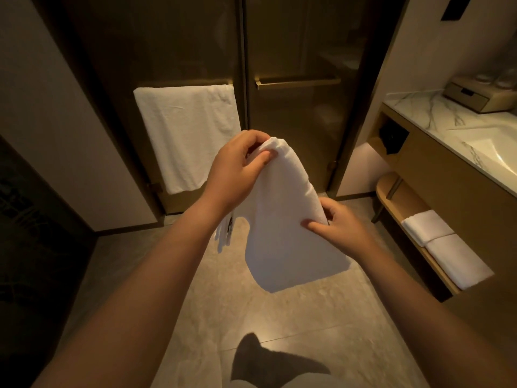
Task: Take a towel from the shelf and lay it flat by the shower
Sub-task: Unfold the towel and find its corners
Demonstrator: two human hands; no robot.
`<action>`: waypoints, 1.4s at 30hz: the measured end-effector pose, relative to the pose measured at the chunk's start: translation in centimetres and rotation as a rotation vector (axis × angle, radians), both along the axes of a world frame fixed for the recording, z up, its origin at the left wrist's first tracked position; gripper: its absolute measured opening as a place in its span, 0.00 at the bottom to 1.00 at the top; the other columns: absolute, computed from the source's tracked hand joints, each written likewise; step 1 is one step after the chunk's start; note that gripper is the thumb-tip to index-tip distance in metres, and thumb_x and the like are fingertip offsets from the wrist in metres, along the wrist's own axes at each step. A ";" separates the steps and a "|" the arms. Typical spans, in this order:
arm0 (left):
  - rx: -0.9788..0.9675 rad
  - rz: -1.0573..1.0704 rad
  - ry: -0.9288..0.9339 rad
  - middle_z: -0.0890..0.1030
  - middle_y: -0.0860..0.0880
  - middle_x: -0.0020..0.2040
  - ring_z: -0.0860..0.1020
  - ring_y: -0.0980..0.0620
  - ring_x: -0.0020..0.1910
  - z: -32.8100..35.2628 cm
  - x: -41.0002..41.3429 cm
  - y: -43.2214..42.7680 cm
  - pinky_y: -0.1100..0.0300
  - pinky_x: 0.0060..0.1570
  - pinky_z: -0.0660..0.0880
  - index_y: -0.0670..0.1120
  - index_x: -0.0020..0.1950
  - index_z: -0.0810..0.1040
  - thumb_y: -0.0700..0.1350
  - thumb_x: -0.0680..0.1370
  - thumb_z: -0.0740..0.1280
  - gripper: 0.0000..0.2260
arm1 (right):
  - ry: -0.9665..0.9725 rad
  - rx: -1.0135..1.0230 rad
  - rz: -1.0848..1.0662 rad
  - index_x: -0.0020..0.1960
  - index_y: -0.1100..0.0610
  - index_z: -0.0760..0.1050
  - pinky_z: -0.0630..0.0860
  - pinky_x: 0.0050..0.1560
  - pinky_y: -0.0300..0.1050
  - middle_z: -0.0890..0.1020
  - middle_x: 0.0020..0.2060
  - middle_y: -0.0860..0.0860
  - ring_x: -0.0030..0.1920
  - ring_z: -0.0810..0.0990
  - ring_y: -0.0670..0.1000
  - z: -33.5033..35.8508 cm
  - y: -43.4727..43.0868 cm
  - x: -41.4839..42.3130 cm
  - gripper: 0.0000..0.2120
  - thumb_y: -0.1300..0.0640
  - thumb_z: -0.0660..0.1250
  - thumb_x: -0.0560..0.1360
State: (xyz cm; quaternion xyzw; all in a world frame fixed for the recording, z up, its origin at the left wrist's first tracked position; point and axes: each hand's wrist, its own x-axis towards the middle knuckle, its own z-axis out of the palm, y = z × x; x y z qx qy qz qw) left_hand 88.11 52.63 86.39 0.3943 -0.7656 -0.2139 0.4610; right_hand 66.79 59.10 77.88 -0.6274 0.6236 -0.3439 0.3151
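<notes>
A white towel hangs in the air in front of me, still partly folded, over the tiled floor. My left hand pinches its top corner. Lower down, my right hand grips its right edge. The dark glass shower doors stand straight ahead. The low wooden shelf under the vanity is at the right, with two folded white towels lying on it.
Another white towel hangs on the left shower door's bar. A marble counter with a sink and a wooden box are at the right. Beige floor tiles lie below, with the towel's shadow on them.
</notes>
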 end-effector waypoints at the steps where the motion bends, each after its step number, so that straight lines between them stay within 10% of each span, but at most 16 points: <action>1: 0.016 0.010 0.012 0.76 0.62 0.47 0.74 0.66 0.49 -0.1 0.3 0.0 0.76 0.41 0.72 0.54 0.54 0.76 0.51 0.79 0.64 0.06 | 0.005 0.008 -0.008 0.52 0.37 0.72 0.80 0.41 0.43 0.80 0.46 0.38 0.46 0.81 0.45 -0.3 0.0 0.0 0.14 0.39 0.70 0.69; 11: 0.416 0.126 -0.352 0.74 0.49 0.60 0.75 0.49 0.56 -1.8 6.5 -0.4 0.56 0.51 0.74 0.51 0.69 0.66 0.45 0.77 0.67 0.21 | 0.376 -0.205 0.040 0.56 0.48 0.77 0.75 0.42 0.41 0.81 0.49 0.46 0.44 0.76 0.44 0.3 -0.8 2.2 0.12 0.45 0.67 0.75; 16: 0.204 0.036 -0.839 0.71 0.52 0.69 0.63 0.50 0.71 -4.5 5.2 1.1 0.44 0.71 0.57 0.56 0.70 0.67 0.57 0.73 0.70 0.27 | 0.525 -0.222 0.089 0.55 0.50 0.77 0.73 0.41 0.40 0.82 0.50 0.48 0.44 0.74 0.45 0.6 -0.9 3.1 0.12 0.47 0.69 0.74; 24: 0.029 -0.054 -0.701 0.79 0.51 0.52 0.76 0.50 0.49 -6.6 2.3 2.2 0.54 0.44 0.74 0.52 0.59 0.76 0.51 0.78 0.64 0.11 | 0.544 -0.240 0.095 0.55 0.49 0.77 0.76 0.40 0.41 0.82 0.48 0.48 0.44 0.77 0.47 0.8 -0.6 3.7 0.13 0.46 0.69 0.73; 30: 0.035 -0.098 -0.597 0.77 0.53 0.58 0.76 0.53 0.51 -7.2 0.8 3.3 0.58 0.43 0.74 0.52 0.66 0.68 0.53 0.75 0.66 0.21 | 0.483 -0.267 0.029 0.55 0.49 0.78 0.70 0.38 0.35 0.82 0.46 0.48 0.41 0.75 0.45 0.4 0.0 3.4 0.12 0.46 0.69 0.73; 42: -0.086 0.115 -0.468 0.79 0.50 0.50 0.72 0.57 0.41 -5.4 0.9 2.1 0.64 0.37 0.64 0.49 0.56 0.75 0.45 0.79 0.62 0.07 | 0.352 -0.145 0.019 0.55 0.45 0.76 0.76 0.41 0.39 0.78 0.45 0.41 0.44 0.78 0.45 0.7 1.4 0.3 0.16 0.41 0.71 0.70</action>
